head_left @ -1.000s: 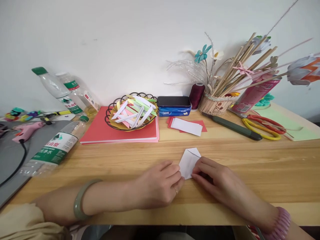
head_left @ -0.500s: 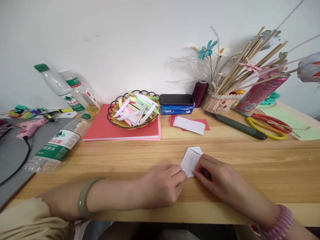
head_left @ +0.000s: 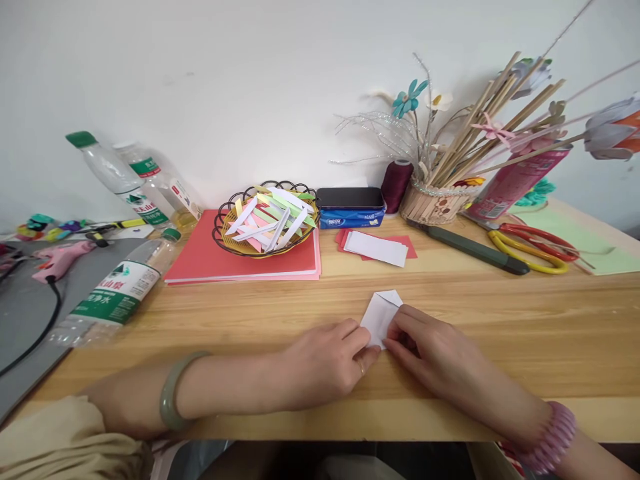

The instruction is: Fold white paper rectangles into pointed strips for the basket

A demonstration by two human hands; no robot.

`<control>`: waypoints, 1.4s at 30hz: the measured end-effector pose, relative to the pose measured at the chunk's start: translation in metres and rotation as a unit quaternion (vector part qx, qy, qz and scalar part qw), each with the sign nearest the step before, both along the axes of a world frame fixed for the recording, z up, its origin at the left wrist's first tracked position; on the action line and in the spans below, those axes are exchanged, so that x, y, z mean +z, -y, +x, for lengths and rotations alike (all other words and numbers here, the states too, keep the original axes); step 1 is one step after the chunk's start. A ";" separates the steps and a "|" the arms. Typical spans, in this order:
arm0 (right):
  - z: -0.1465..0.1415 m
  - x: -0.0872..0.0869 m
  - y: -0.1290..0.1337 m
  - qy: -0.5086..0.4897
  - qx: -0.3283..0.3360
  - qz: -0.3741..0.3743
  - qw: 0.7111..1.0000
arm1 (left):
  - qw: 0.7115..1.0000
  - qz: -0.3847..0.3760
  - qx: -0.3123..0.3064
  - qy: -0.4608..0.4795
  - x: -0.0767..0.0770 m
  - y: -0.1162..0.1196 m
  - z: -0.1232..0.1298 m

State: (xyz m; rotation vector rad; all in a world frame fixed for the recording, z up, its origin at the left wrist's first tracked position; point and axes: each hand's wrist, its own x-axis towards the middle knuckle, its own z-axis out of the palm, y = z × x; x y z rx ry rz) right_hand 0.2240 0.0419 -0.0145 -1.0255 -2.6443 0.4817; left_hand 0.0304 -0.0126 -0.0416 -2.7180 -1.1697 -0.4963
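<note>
So the nearest stuff is the two arms coming in over the edge of the pale wooden bench: left hand with a green bangle on that wrist, right hand with a pink coiled band. Between them there's a small folded white paper piece lying on the bench. The left fingers are bunched at its lower left edge, touching it, and the right fingers are pinched close together on its right side. Its folded top end pokes out past both sets of fingers, pointing away from the person.

A bit further back, some white paper strips sit on top of red ones, just beyond the folded piece. Over to the left, a clear plastic bottle with a green cap lies on its side, and a black-rimmed yellow woven basket full of folded coloured strips sits on a stack of red and pink paper. Off right, there's a dark green cutter-like tool beside red and yellow-handled scissors. Right at the back, a blue packet is near the wall.
</note>
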 end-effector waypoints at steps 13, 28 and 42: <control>0.018 -0.006 0.002 0.017 -0.004 0.055 0.998 | 0.995 0.017 -0.084 -0.052 0.007 -0.004 -0.008; -0.003 -0.001 0.050 -0.004 0.127 0.248 0.960 | 0.994 0.059 -0.085 -0.040 0.017 -0.026 -0.025; -0.003 0.002 0.003 -0.003 -0.102 0.089 0.991 | 0.991 0.040 -0.118 -0.057 0.016 -0.030 -0.035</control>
